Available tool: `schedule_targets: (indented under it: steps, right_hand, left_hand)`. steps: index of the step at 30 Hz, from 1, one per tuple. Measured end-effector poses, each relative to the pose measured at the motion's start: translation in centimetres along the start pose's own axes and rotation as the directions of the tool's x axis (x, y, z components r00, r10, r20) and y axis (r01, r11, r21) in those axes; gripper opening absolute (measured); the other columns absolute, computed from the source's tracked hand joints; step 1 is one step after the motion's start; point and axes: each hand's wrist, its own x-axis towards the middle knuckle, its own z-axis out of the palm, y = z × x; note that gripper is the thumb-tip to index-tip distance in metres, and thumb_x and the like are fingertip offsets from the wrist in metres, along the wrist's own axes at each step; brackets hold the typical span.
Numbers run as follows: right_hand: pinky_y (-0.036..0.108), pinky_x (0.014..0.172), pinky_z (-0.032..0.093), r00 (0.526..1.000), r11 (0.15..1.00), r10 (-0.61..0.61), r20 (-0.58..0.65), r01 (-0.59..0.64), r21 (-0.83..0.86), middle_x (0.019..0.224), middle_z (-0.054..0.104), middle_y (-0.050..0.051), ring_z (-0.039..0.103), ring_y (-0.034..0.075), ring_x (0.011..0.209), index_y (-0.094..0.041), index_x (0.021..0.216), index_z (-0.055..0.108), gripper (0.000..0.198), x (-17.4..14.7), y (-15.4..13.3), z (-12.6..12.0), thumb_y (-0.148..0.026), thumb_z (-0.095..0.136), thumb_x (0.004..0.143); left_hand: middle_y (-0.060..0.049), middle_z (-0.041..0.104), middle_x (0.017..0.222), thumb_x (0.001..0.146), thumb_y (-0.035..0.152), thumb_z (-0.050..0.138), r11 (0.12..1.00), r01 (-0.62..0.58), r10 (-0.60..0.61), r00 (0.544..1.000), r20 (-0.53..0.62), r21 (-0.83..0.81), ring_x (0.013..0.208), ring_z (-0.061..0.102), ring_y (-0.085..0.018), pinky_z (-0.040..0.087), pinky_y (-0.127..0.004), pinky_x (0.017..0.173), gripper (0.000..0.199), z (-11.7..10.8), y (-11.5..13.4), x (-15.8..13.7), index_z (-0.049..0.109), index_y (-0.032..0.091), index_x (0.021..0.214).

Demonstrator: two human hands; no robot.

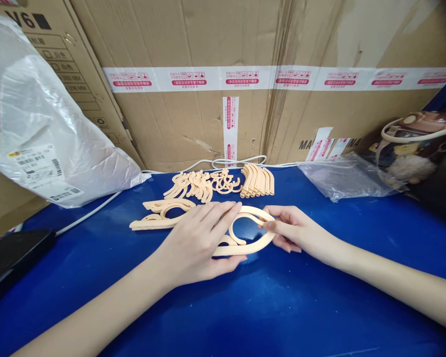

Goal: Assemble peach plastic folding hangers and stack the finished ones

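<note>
A cream plastic folding clothes hanger (258, 244), folded up with its curled hook inside the loop, is held above the blue table. My left hand (196, 243) wraps round its left part, fingers over the top and thumb along the underside, hiding that end. At the rounded right end, my right hand (288, 228) pinches the hanger between thumb and fingers. Behind my left hand lie more folded hangers (152, 224), partly covered by it. Farther back are loose curved pieces (198, 186), small hooks (223, 182) and a neat row of bent arm pieces (258, 181).
A large cardboard box (193, 119) walls off the back of the blue table (267, 312). A white plastic parcel (52, 129) leans at left above a black device (18, 263). A white cable (89, 213) crosses the table; a clear bag (345, 176) lies at right beside a brown bag (419, 144).
</note>
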Motion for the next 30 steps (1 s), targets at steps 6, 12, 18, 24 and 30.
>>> schedule_targets:
  steps: [6, 12, 18, 24, 30]
  right_hand:
    - [0.015, 0.031, 0.018, 1.0, 0.999, 0.017, 0.0, -0.017, 0.045, 0.042, 0.044, -0.009, 0.027, 0.004, 0.032, -0.019, 0.081, 0.048, 0.019, -0.18, -0.32, 0.23, -0.036, 0.051, 0.087]
    - [0.016, 0.032, 0.017, 1.0, 0.998, 0.023, -0.006, -0.023, 0.058, 0.042, 0.043, -0.009, 0.027, 0.004, 0.032, -0.019, 0.08, 0.047, 0.022, -0.17, -0.22, 0.2, -0.039, 0.051, 0.088]
    - [0.015, 0.031, 0.016, 1.0, 0.998, 0.024, 0.0, -0.024, 0.066, 0.041, 0.044, -0.01, 0.026, 0.004, 0.031, -0.018, 0.082, 0.049, 0.02, -0.16, -0.11, 0.24, -0.037, 0.051, 0.088]
    - [0.015, 0.03, 0.016, 0.999, 0.997, 0.038, -0.022, -0.036, 0.069, 0.041, 0.043, -0.01, 0.026, 0.004, 0.031, -0.018, 0.081, 0.048, 0.02, -0.1, -0.47, 0.34, -0.037, 0.052, 0.086]
    - [0.015, 0.03, 0.014, 0.998, 0.996, 0.046, -0.034, -0.043, 0.077, 0.04, 0.041, -0.01, 0.025, 0.004, 0.032, -0.018, 0.08, 0.048, 0.019, -0.07, -0.71, 0.52, -0.036, 0.054, 0.084]
  left_hand:
    - [-0.017, 0.056, 0.131, 0.086, 0.037, 0.054, 1.0, -0.02, 0.019, 0.998, 0.058, 0.015, 0.117, 0.054, -0.03, 0.045, -0.043, 0.097, 0.057, 0.21, -0.35, 0.01, 0.041, 0.007, 0.133]
    - [-0.017, 0.055, 0.132, 0.089, 0.019, 0.045, 0.997, -0.048, 0.044, 0.996, 0.072, 0.059, 0.12, 0.051, -0.029, 0.044, -0.042, 0.099, 0.048, 0.21, -0.52, -0.12, 0.039, 0.006, 0.134]
    - [-0.018, 0.055, 0.131, 0.09, 0.021, 0.047, 0.995, -0.071, 0.068, 0.996, 0.052, 0.067, 0.12, 0.052, -0.029, 0.044, -0.042, 0.098, 0.047, 0.14, -0.58, 0.02, 0.041, 0.004, 0.133]
    - [-0.018, 0.055, 0.131, 0.088, 0.02, 0.049, 0.995, -0.074, 0.071, 0.996, 0.057, 0.065, 0.121, 0.05, -0.029, 0.043, -0.042, 0.1, 0.048, 0.03, -0.6, 0.01, 0.043, 0.002, 0.132]
    - [-0.018, 0.055, 0.131, 0.088, 0.018, 0.045, 0.996, -0.074, 0.07, 0.995, 0.067, 0.056, 0.12, 0.051, -0.029, 0.044, -0.042, 0.098, 0.048, 0.07, -0.55, -0.02, 0.042, 0.001, 0.132]
